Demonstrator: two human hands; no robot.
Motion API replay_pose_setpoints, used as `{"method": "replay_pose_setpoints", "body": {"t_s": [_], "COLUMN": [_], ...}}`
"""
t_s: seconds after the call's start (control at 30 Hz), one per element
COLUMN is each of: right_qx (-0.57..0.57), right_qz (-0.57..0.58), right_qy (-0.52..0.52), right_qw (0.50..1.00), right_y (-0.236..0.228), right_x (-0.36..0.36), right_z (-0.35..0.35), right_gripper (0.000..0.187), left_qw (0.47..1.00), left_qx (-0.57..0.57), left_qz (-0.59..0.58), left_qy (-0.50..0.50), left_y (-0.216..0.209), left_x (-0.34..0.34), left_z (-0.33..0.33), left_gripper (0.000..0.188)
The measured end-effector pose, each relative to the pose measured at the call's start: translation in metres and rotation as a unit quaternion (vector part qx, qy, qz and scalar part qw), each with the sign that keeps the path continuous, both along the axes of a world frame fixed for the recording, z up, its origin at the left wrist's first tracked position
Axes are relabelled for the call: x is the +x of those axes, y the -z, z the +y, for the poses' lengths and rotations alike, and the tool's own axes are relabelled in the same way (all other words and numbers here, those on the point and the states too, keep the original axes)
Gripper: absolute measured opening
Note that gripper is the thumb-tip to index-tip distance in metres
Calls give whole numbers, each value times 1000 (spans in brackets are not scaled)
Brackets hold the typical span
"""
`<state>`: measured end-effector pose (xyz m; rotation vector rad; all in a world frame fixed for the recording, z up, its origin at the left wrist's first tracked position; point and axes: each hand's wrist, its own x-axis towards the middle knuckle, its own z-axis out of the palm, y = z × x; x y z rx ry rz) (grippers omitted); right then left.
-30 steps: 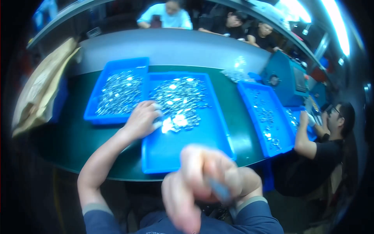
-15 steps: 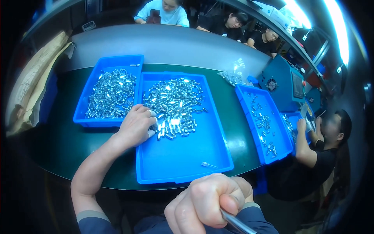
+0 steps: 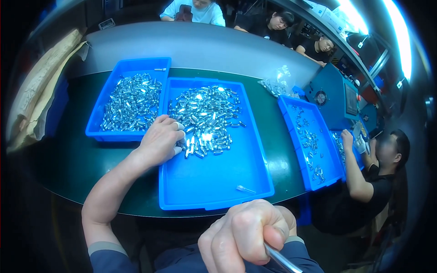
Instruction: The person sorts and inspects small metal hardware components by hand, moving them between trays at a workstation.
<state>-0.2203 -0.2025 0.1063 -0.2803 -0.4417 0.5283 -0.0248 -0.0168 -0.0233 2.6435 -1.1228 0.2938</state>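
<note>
My left hand (image 3: 160, 140) reaches over the left rim of the middle blue tray (image 3: 205, 184), beside a pile of small shiny metal cylinders (image 3: 207, 109). White finger covers show on some of its fingers. Its thumb and fingers curl together at the pile's near left edge; whatever they pinch is hidden. Close to the camera, my right hand (image 3: 248, 234) is closed tightly round a thin metal rod (image 3: 283, 260) that points down to the right; the rest of the rod is hidden. A small clear-and-white piece (image 3: 246, 189) lies in the tray's near right corner.
Another blue tray (image 3: 107, 133) of metal cylinders adjoins on the left. To the right stand a blue tray (image 3: 316, 185) with scattered parts, a plastic bag (image 3: 277, 84) and a teal machine (image 3: 334, 91). A co-worker (image 3: 382, 182) sits there; others sit beyond the grey partition (image 3: 205, 48).
The view has shifted slightly, so the trays sit a little higher. My left hand stays at the pile's edge, my right keeps its grip. The co-worker's hands at right have moved apart.
</note>
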Motion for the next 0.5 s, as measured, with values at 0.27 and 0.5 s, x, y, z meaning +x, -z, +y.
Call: {"method": "replay_pose_setpoints", "body": {"t_s": [0.27,0.5], "right_qx": [10,-178], "right_qz": [-209,-240], "right_qy": [-50,30], "right_qw": [977,954], "right_y": [24,13], "right_x": [20,48], "right_z": [-7,-29], "right_gripper": [37,37], "left_qw": [997,994], "left_qx": [-45,-112], "left_qz": [-53,-1], "left_qy": [20,15], "left_y": [4,-3], "left_x": [-2,-4], "left_z": [4,6], "left_gripper": [8,16]}}
